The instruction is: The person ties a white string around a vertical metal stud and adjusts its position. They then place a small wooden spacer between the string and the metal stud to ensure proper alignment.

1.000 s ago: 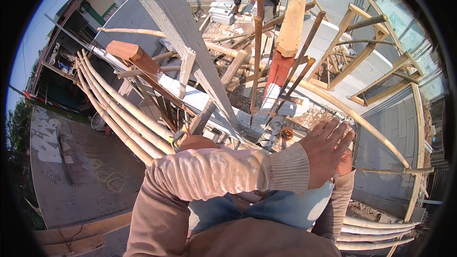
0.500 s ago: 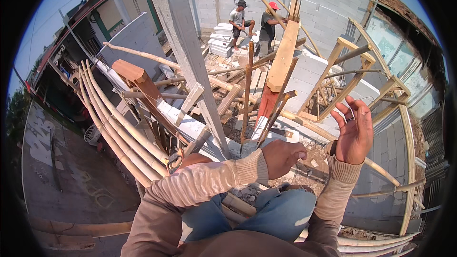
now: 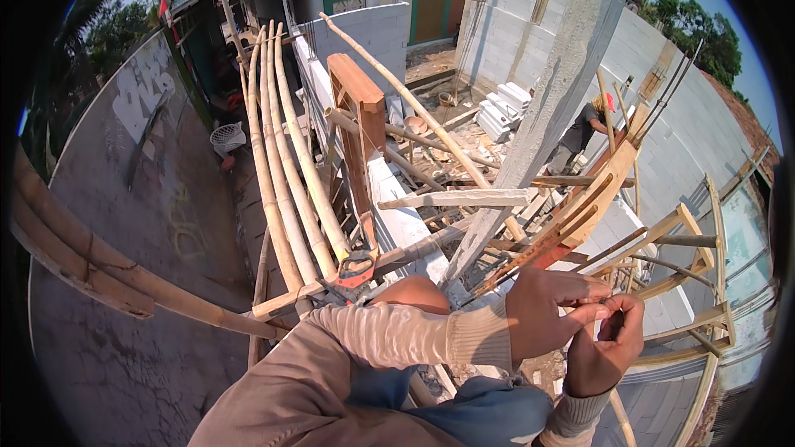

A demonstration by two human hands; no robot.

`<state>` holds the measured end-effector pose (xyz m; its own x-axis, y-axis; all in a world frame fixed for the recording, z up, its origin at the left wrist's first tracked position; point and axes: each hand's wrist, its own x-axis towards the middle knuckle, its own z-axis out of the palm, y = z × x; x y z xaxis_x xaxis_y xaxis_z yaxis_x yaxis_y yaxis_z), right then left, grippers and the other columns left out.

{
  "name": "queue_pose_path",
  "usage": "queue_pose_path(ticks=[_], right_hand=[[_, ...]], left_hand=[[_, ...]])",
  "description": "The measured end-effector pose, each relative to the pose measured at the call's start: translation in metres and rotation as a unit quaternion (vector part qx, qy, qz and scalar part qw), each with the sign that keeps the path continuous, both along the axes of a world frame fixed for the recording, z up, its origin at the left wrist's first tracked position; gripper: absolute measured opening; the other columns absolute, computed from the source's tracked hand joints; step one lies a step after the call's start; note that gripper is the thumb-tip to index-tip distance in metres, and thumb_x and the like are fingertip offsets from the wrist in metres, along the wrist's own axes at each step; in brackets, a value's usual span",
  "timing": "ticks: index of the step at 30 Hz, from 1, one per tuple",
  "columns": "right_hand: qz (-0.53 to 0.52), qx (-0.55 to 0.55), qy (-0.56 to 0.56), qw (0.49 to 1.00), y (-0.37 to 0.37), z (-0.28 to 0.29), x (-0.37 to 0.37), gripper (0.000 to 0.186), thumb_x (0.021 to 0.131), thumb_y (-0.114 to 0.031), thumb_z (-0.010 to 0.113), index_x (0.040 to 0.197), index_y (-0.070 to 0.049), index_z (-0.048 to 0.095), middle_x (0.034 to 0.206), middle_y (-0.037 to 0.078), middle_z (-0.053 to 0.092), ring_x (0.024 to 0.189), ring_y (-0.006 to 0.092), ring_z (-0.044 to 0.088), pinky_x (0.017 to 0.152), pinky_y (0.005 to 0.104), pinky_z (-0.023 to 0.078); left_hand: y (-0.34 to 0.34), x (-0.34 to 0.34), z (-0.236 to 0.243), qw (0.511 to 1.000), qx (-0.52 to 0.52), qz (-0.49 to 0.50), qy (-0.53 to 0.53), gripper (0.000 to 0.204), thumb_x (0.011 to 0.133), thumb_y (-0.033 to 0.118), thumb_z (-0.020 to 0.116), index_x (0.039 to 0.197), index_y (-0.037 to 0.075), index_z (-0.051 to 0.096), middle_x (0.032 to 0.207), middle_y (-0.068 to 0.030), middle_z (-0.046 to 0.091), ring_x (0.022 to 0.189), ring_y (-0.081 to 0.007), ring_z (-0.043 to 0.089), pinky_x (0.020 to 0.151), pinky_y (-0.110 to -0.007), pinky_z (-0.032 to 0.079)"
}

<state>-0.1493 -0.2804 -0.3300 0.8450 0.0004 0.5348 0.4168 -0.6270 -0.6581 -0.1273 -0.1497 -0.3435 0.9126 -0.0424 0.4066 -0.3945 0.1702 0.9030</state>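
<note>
My left hand (image 3: 545, 310) and my right hand (image 3: 603, 352) meet in front of me at the lower right. Both are closed, with thumbs and fingertips pinched together at one spot. Whatever lies between the fingertips is too small to make out. Below them are my knees in blue jeans (image 3: 489, 404). Close to my left forearm, a saw with a red and black handle (image 3: 358, 270) rests by the crossing bamboo poles. A grey concrete post (image 3: 542, 83) rises just beyond my hands, and a slanting timber beam (image 3: 592, 203) stands behind them.
Several long bamboo poles (image 3: 277, 141) lean away at the left. A reddish timber frame (image 3: 358, 99) stands beside a white block wall (image 3: 406, 194). Farther off, a person in a red cap (image 3: 584, 128) bends near stacked white blocks (image 3: 503, 109). Wooden frames (image 3: 683, 232) stand at right.
My view has swung left. My right hand, raised with fingers spread before, has come down to meet my left, and both now pinch together. One of two people seen earlier no longer shows.
</note>
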Motion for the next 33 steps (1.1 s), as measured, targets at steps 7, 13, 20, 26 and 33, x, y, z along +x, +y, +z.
queue_pose_path(ticks=[7, 13, 20, 26, 33], right_hand=[[-0.074, -0.126, -0.138, 0.98, 0.033, -0.004, 0.019, 0.048, 0.094, -0.021, 0.055, 0.132, 0.004, 0.041, 0.113, 0.019, 0.052, 0.097, 0.0281, 0.058, 0.084, 0.0327, 0.047], [0.019, -0.105, 0.152, 0.983, 0.036, 0.001, 0.016, 0.05, 0.1, -0.024, 0.041, 0.142, 0.002, 0.034, 0.11, 0.02, 0.062, 0.096, 0.0297, 0.062, 0.081, 0.0342, 0.047], [0.1, -0.093, -0.092, 0.986, 0.053, -0.012, 0.027, 0.046, 0.095, -0.009, 0.048, 0.135, 0.013, 0.038, 0.096, 0.025, 0.065, 0.084, 0.0364, 0.066, 0.073, 0.0378, 0.05], [0.073, -0.005, 0.044, 0.996, 0.038, -0.019, 0.021, 0.029, 0.095, -0.014, 0.052, 0.107, 0.012, 0.058, 0.082, 0.015, 0.061, 0.063, 0.0173, 0.056, 0.059, 0.0249, 0.045], [0.342, 0.384, 0.28, 0.81, 0.025, -0.021, 0.024, 0.036, 0.091, -0.015, 0.056, 0.114, 0.011, 0.049, 0.072, 0.008, 0.055, 0.046, 0.0042, 0.04, 0.041, 0.0184, 0.029]], left_hand=[[0.02, 0.012, 0.0, 0.995, -0.056, -0.066, 0.058, 0.024, 0.088, 0.005, 0.065, 0.109, -0.005, 0.066, 0.089, -0.0142, 0.071, 0.084, -0.0094, 0.065, 0.071, -0.021, 0.052], [0.039, 0.019, -0.006, 0.993, 0.063, 0.047, -0.087, 0.016, 0.087, 0.007, 0.058, 0.095, -0.001, 0.068, 0.08, -0.017, 0.069, 0.075, -0.0241, 0.068, 0.075, -0.032, 0.055], [0.06, 0.026, -0.001, 0.982, 0.123, 0.06, -0.13, 0.017, 0.084, 0.01, 0.059, 0.094, 0.003, 0.07, 0.079, -0.0149, 0.066, 0.074, -0.0331, 0.065, 0.075, -0.037, 0.052], [0.077, 0.03, 0.007, 0.981, 0.081, 0.006, -0.177, 0.025, 0.085, 0.014, 0.064, 0.109, 0.008, 0.071, 0.099, -0.011, 0.067, 0.081, -0.0251, 0.066, 0.084, -0.032, 0.048], [0.103, 0.047, 0.008, 0.944, 0.147, -0.272, -0.116, 0.033, 0.081, 0.025, 0.072, 0.111, 0.011, 0.071, 0.094, -0.0087, 0.067, 0.09, -0.02, 0.064, 0.084, -0.029, 0.049]])
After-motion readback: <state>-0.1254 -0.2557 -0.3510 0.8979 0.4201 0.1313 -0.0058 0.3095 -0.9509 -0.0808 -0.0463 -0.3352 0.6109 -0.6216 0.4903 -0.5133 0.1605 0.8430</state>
